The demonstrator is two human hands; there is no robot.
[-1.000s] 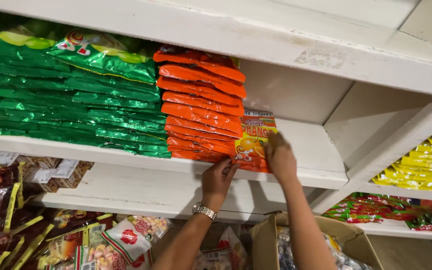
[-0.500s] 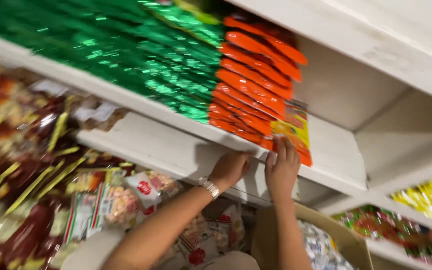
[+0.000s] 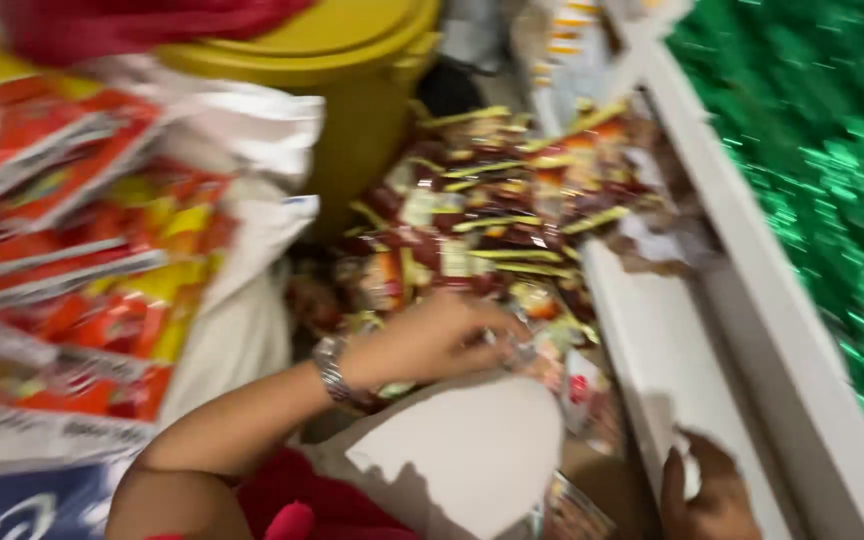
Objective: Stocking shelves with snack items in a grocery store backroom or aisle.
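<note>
left hand (image 3: 432, 335): forearm stretched forward, wristwatch on wrist, fingers curled down, blurred | right hand (image 3: 714, 492): low at frame edge, fingers bent

View: I see the camera swing down and tilt, heavily blurred | left hand (image 3: 432, 340): off the orange packets' shelf, now low over the mixed snack packets (image 3: 492, 235) by the cardboard flap (image 3: 472, 455) | right hand (image 3: 707, 495): dropped from the orange stack to the white shelf edge (image 3: 672, 380) | green packets (image 3: 822, 170): now at frame right.
</note>
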